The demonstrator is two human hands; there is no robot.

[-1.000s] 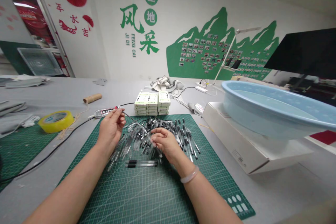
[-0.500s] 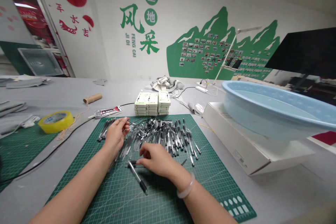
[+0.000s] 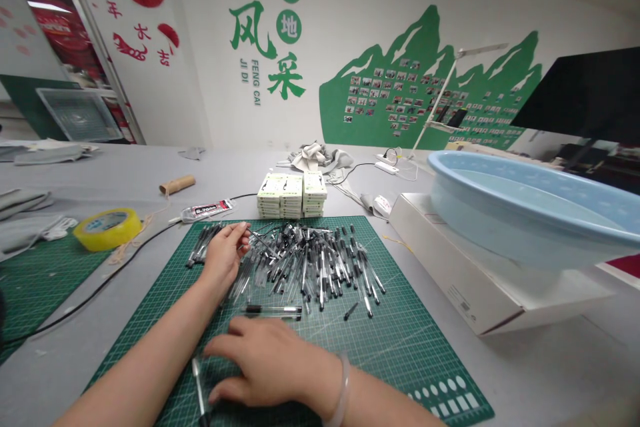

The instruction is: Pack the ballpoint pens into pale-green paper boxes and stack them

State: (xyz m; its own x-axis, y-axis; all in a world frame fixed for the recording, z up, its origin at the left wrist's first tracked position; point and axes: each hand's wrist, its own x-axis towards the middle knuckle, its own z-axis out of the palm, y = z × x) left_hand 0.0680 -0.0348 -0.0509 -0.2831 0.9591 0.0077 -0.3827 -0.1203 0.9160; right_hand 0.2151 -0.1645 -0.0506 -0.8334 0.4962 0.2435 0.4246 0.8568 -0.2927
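My left hand [image 3: 227, 252] is pinched closed at the left side of a heap of black-capped clear pens [image 3: 320, 260]. A thin pen [image 3: 263, 244] runs from its fingertips toward the heap. Lower down, my right hand [image 3: 265, 360] hovers over the green cutting mat [image 3: 390, 360], thumb and forefinger apart with nothing between them. Just left of its fingertips lies a single pen [image 3: 199, 388], partly blurred. Between that hand and the heap, a pair of pens [image 3: 274, 311] rests side by side. One small dark piece [image 3: 351, 311] lies to their right.
Stacked small white boxes [image 3: 290, 195] stand behind the heap. A blue basin [image 3: 530, 213] sits on a white carton [image 3: 480, 293] at right. Yellow tape [image 3: 107, 229], a labelled packet [image 3: 207, 210] and a black cable [image 3: 100, 290] lie at left.
My right hand has come nearer and to the left, its fingers spreading. The single pen has shifted left and nearer. My left hand stays almost in place.
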